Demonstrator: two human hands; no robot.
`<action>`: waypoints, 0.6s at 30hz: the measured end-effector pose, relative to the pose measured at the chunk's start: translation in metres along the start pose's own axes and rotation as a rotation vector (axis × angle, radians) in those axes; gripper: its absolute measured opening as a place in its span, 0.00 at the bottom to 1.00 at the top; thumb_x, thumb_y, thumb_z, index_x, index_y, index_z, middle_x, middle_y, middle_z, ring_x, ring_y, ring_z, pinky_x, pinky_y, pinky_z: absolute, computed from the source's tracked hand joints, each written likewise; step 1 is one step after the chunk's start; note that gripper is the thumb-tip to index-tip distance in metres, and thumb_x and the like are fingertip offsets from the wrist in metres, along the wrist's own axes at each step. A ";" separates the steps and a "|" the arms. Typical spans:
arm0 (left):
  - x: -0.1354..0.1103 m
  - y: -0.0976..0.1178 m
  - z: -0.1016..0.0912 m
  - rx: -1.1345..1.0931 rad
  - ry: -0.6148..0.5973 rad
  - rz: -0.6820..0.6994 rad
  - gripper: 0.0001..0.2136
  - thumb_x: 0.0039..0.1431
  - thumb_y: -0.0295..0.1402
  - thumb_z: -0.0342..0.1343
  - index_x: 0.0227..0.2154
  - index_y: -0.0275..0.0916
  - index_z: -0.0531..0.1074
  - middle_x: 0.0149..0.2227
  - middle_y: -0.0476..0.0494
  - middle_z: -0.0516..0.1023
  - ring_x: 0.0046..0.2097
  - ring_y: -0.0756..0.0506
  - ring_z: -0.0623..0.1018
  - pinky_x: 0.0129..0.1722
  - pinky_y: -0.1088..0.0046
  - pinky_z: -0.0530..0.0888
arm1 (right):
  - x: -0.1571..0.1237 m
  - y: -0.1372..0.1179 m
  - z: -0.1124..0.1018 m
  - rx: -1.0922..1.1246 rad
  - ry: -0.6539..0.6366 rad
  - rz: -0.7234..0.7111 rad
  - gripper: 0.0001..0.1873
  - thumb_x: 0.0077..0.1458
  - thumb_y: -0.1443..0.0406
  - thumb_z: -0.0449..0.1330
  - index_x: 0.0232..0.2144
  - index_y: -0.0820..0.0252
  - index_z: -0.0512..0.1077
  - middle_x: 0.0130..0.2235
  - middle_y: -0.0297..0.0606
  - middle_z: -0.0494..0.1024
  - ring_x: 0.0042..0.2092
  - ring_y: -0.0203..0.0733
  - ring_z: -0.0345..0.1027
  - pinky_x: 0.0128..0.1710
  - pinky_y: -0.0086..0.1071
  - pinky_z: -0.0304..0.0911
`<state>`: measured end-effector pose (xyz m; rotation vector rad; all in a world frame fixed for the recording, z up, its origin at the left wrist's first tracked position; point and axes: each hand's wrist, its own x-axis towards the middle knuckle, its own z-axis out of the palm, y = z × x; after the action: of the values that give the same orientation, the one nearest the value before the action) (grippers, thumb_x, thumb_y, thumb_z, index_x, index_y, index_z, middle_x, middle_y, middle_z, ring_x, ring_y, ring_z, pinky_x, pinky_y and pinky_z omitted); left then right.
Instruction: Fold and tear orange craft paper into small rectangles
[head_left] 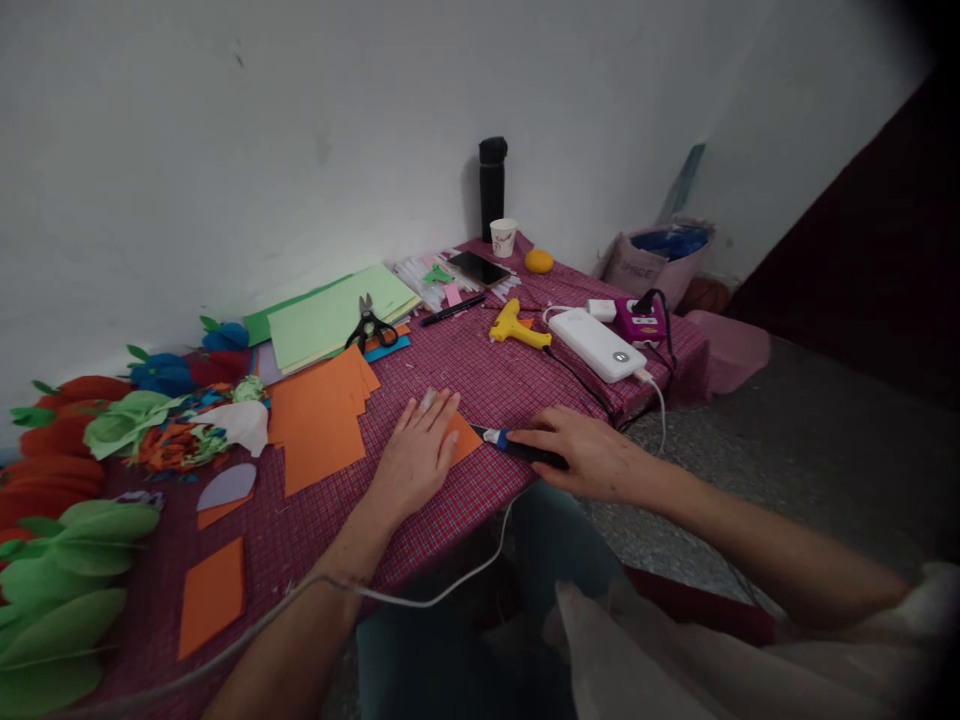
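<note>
My left hand lies flat with its fingers stretched out, pressing on a small piece of orange paper near the table's front edge. Something small and white shows at its fingers; I cannot make out what. My right hand is closed around a utility knife with a black and blue handle. The knife's tip points left and meets the right corner of the orange paper. Left of my left hand lies a stack of larger orange sheets.
Around them are black scissors, green sheets, a yellow glue gun, a white power bank, a phone, a paper cup and a black bottle. Paper pumpkins fill the left. A white cable crosses my left forearm.
</note>
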<state>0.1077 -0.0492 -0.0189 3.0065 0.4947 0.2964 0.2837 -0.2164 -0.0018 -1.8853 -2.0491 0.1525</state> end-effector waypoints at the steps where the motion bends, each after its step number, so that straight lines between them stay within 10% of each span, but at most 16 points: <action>1: 0.000 -0.001 0.002 0.014 -0.004 -0.009 0.22 0.60 0.34 0.33 0.57 0.37 0.45 0.59 0.43 0.50 0.60 0.45 0.46 0.57 0.60 0.47 | 0.000 0.000 0.000 0.002 0.000 -0.002 0.22 0.48 0.66 0.54 0.48 0.53 0.63 0.38 0.41 0.67 0.39 0.42 0.60 0.38 0.36 0.58; 18: 0.001 -0.004 0.011 0.054 -0.085 -0.027 0.23 0.60 0.36 0.32 0.57 0.33 0.44 0.59 0.41 0.48 0.60 0.45 0.46 0.57 0.62 0.49 | 0.012 0.007 0.004 0.035 -0.004 -0.048 0.23 0.48 0.66 0.55 0.49 0.55 0.63 0.39 0.42 0.67 0.40 0.42 0.60 0.39 0.36 0.58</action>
<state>0.1093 -0.0455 -0.0300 3.0457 0.5430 0.1551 0.2880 -0.2029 -0.0050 -1.8152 -2.0784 0.1800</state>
